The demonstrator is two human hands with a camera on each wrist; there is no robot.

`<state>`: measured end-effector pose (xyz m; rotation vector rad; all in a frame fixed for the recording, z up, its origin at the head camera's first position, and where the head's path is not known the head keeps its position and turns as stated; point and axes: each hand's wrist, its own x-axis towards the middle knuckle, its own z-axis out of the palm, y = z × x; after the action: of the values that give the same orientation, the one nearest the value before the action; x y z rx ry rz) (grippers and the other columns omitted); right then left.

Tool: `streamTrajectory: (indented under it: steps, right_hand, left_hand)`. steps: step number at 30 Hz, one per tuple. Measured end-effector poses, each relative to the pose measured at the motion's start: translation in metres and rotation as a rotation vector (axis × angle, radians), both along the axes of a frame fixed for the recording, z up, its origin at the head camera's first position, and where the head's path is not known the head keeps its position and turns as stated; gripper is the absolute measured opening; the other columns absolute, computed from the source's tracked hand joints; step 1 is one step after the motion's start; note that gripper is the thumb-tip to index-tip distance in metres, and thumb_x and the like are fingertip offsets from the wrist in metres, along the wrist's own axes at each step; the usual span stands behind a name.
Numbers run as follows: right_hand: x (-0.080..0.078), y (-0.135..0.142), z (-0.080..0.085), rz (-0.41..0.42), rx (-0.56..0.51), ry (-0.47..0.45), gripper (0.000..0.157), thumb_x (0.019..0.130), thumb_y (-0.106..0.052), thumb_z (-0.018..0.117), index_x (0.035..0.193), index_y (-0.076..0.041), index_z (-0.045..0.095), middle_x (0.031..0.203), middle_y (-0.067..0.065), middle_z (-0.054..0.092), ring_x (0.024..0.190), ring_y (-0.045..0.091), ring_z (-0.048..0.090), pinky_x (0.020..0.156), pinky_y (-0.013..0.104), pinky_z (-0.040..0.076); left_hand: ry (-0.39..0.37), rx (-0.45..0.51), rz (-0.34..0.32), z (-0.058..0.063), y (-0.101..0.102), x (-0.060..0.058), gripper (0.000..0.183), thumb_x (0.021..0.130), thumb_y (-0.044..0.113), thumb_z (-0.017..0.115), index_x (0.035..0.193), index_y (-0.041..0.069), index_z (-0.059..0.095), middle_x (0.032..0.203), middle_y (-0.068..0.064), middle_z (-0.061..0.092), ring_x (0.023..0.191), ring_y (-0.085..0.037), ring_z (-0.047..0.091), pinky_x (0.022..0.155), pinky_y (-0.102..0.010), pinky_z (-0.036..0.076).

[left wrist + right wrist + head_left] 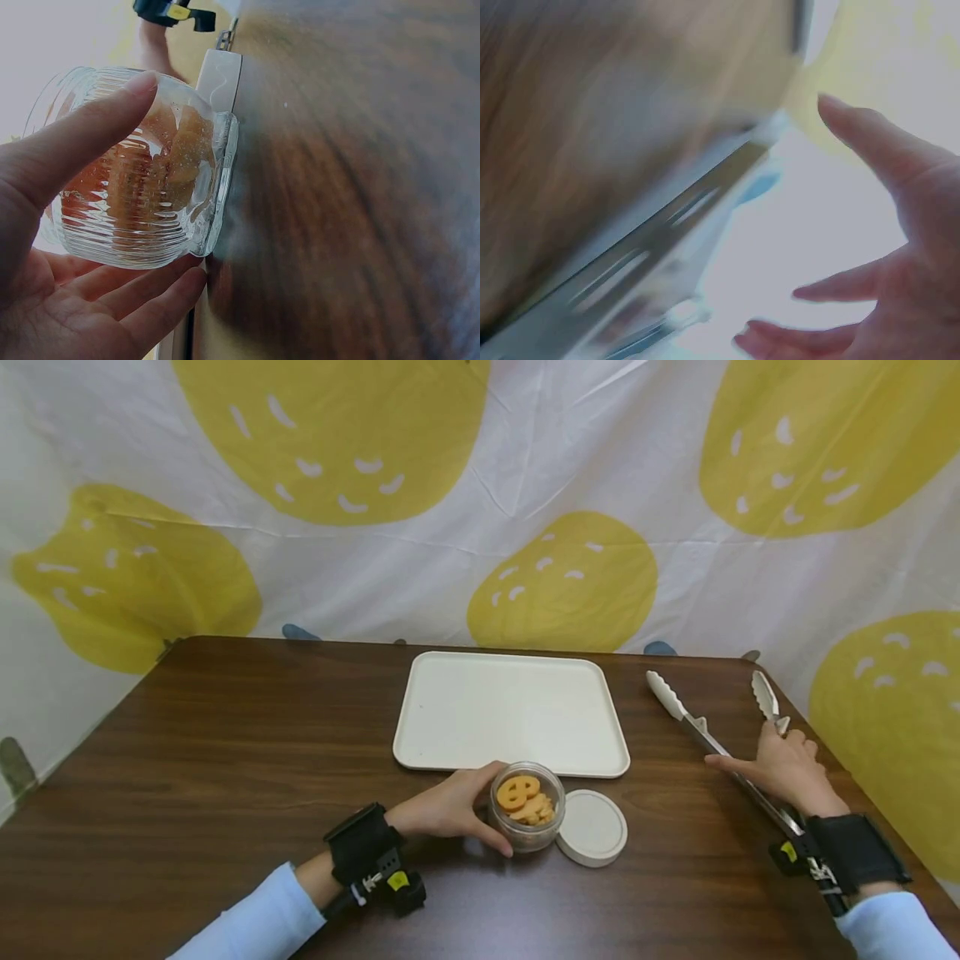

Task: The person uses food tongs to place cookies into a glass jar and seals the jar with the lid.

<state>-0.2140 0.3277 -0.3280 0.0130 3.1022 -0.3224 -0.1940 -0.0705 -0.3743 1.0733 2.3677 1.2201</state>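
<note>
My left hand [450, 806] holds a clear glass jar [528, 840] with thumb and fingers on opposite sides. Orange-brown crackers [517, 792] fill part of the jar, some shaped like numbers or letters. In the left wrist view, the ribbed jar [135, 247] stands with its base on the table. A round white lid [591, 825] lies right beside it. Over at the right, my right hand [797, 772] is spread above metal tongs [701, 732] with white scalloped tips. The right wrist view shows thumb and fingers apart, the tongs blurred below; contact cannot be told.
A white rectangular tray [510, 714] lies behind the jar on the dark wooden table [225, 760]. A white cloth with yellow fruit shapes [562, 581] hangs along the far edge. The tongs lie close to the table's right edge.
</note>
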Motion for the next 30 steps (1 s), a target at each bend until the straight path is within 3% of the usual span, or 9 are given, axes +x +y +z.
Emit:
streamTrajectory:
  steps: [5,9,13,18,21,26,30]
  right_hand:
    - [0.015,-0.04,0.007,0.202,-0.111,0.178,0.088,0.078,-0.047,0.061,0.124,0.02,0.028,0.115,0.049,0.038,0.105,0.059,0.034,0.084,0.07,0.033]
    - [0.034,-0.074,0.002,0.342,-0.214,0.217,0.071,0.079,-0.043,0.061,0.121,0.01,0.038,0.112,0.034,0.049,0.102,0.044,0.046,0.08,0.059,0.043]
    - [0.05,-0.101,-0.007,0.446,-0.234,0.208,0.062,0.079,-0.044,0.061,0.117,0.003,0.045,0.101,0.019,0.056,0.09,0.03,0.053,0.071,0.047,0.049]
    - [0.061,-0.12,-0.018,0.547,-0.182,0.106,0.079,0.073,-0.06,0.057,0.125,-0.002,0.041,0.109,0.018,0.052,0.095,0.03,0.053,0.072,0.047,0.051]
    - [0.063,-0.127,-0.025,0.603,-0.129,0.1,0.09,0.067,-0.068,0.054,0.128,-0.003,0.04,0.112,0.018,0.05,0.096,0.029,0.051,0.069,0.046,0.052]
    - [0.063,-0.136,-0.032,0.667,-0.074,0.135,0.096,0.063,-0.071,0.057,0.125,0.001,0.043,0.106,0.013,0.049,0.091,0.024,0.049,0.066,0.041,0.052]
    - [0.061,-0.141,-0.035,0.704,-0.042,0.145,0.092,0.065,-0.065,0.061,0.123,0.004,0.044,0.103,0.013,0.049,0.09,0.023,0.046,0.066,0.039,0.051]
  left_hand:
    - [0.004,-0.001,-0.003,0.0,0.0,0.001,0.079,0.06,0.026,0.081,0.125,0.005,0.04,0.12,-0.012,0.055,0.111,-0.022,0.047,0.099,-0.044,0.038]
    - [0.014,0.002,-0.004,-0.001,0.0,0.001,0.079,0.059,0.026,0.081,0.124,0.005,0.041,0.119,-0.012,0.055,0.11,-0.021,0.048,0.099,-0.043,0.038]
    - [0.014,0.0,-0.003,-0.002,0.0,-0.001,0.079,0.06,0.027,0.081,0.124,0.005,0.04,0.119,-0.012,0.055,0.11,-0.021,0.048,0.098,-0.043,0.039]
    - [0.013,-0.001,-0.002,-0.003,-0.001,-0.002,0.079,0.06,0.029,0.081,0.124,0.006,0.04,0.119,-0.011,0.055,0.11,-0.02,0.048,0.098,-0.043,0.039]
    - [0.011,0.002,-0.002,-0.004,-0.001,-0.002,0.079,0.06,0.029,0.081,0.125,0.007,0.04,0.119,-0.012,0.055,0.11,-0.02,0.048,0.098,-0.044,0.039]
    - [0.009,0.002,-0.001,-0.004,-0.001,-0.001,0.079,0.06,0.028,0.08,0.125,0.006,0.04,0.119,-0.012,0.055,0.11,-0.02,0.048,0.097,-0.044,0.039]
    - [0.007,0.005,0.0,-0.003,0.0,-0.001,0.079,0.06,0.029,0.08,0.124,0.007,0.04,0.119,-0.011,0.055,0.11,-0.02,0.048,0.097,-0.043,0.039]
